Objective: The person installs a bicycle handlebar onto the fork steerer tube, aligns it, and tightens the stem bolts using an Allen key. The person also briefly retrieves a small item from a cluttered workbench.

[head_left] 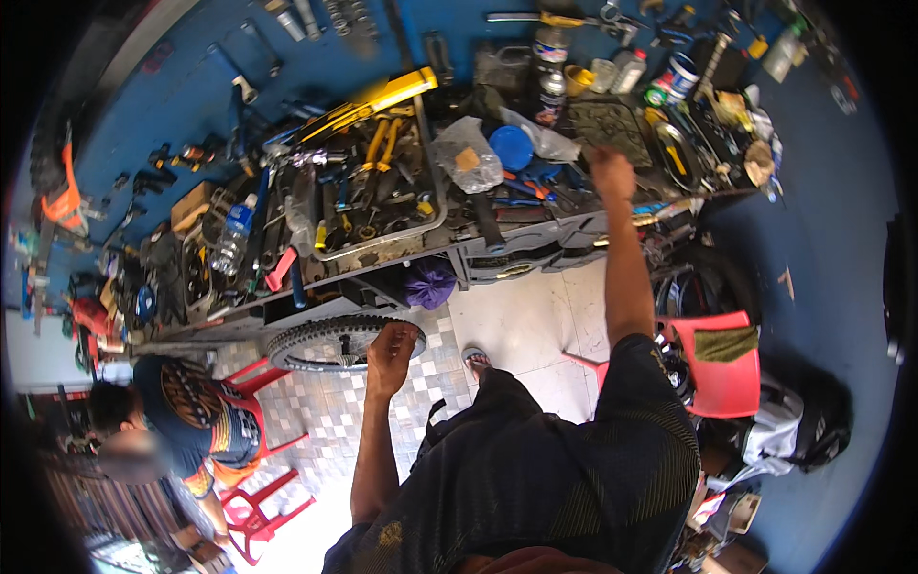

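Note:
My left hand (390, 354) is closed, its fingers curled, in front of the right part of a bicycle wheel (316, 356) with a knobby black tire. Whether it touches the tire, or pinches something small, I cannot tell. My right hand (613, 176) reaches far out over the workbench, also with curled fingers; what they hold, if anything, is hidden. Just beyond it lies a dark, grimy flat tray (612, 131). Left of it are pliers with blue and orange handles (529, 187), a round blue lid (512, 147) and a clear plastic bag (467, 158).
The cluttered workbench (382, 251) runs along a blue tool wall. A metal tray (442, 206) holds several tools, next to a water bottle (232, 234). A red chair (722, 383) stands at my right. At the left, another person (191, 411) sits bent over by a red stool (258, 517).

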A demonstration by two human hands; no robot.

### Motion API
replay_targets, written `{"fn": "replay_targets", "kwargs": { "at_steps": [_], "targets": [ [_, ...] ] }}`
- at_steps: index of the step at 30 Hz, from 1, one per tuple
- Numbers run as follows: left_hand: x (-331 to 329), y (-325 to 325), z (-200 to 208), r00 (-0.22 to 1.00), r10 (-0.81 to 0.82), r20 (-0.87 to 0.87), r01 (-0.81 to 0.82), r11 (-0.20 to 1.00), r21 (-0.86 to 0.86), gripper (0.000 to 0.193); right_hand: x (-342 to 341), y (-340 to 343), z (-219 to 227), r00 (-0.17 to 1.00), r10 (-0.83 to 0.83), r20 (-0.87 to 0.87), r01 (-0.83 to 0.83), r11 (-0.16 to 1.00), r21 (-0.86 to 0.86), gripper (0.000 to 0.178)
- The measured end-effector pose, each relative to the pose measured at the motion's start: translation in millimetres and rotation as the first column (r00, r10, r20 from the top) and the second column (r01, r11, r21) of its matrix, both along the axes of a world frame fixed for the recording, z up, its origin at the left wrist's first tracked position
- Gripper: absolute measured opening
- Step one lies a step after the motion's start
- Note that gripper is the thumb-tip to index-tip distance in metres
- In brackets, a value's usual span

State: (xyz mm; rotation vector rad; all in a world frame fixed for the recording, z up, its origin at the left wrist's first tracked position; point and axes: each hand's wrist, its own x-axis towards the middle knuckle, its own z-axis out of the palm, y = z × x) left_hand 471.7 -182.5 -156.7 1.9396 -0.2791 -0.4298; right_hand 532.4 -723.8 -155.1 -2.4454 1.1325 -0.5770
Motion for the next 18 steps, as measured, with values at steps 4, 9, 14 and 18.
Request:
{"fn": "replay_targets", "kwargs": {
  "at_steps": [4,9,14,18],
  "targets": [
    [-10.0,30.7,-18.6,0.999,0.054,-0.005,-0.054,0.998,0.014,0.021,-10.4,-73.4,-61.8,0.907,0.016,-0.422,-0.063,0.993,-0.098,0.030],
    [-25.0,55.3,-0.7,0.996,0.057,0.065,-0.063,0.994,0.085,0.022,-14.2,-97.6,-81.4,0.914,-0.003,-0.406,-0.080,0.979,-0.187,0.030],
    [-52.3,97.8,5.1,0.972,0.145,0.187,-0.168,0.979,0.113,0.024,0.4,-92.9,-27.0,0.791,0.006,0.612,-0.057,0.996,0.064,0.028],
    [-101.5,136.3,18.2,0.894,0.356,0.274,-0.373,0.928,0.011,0.022,24.2,137.9,74.3,0.430,-0.037,0.902,-0.588,0.746,0.311,0.034]
  ]
}}
